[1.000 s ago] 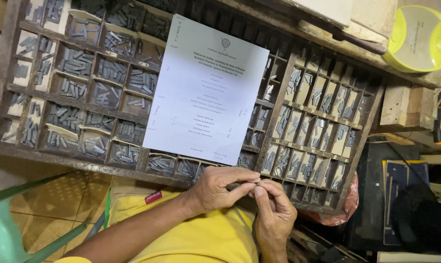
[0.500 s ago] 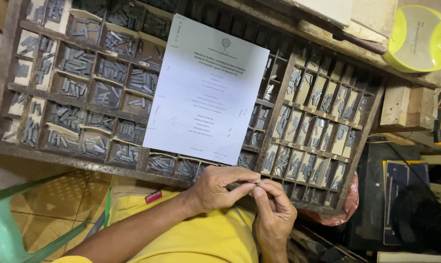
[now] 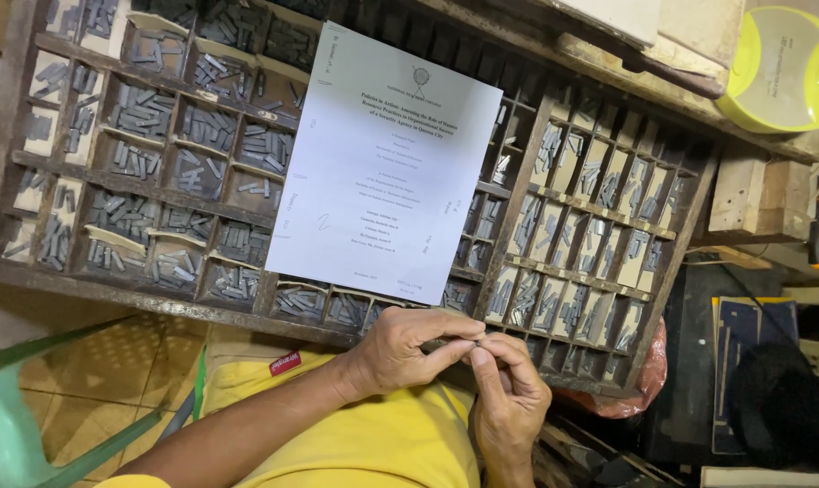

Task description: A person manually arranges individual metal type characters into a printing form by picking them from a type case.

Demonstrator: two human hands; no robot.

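Over type case | both hands unmoved, fingers pinched on small metal type

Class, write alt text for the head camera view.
Two hands, the left hand and right hand, pinch small metal type pieces together over a wooden type case. A printed sheet lies across its compartments.

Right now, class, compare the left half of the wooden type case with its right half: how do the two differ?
The left half has wider, squarish compartments, while the right half has narrow, tall ones. The left half holds loose heaps of grey metal pieces; the right half holds pieces packed upright against pale dividers. The white printed sheet covers part of the left half and only the edge of the right half. Both hold small grey metal type in one dark wooden frame.
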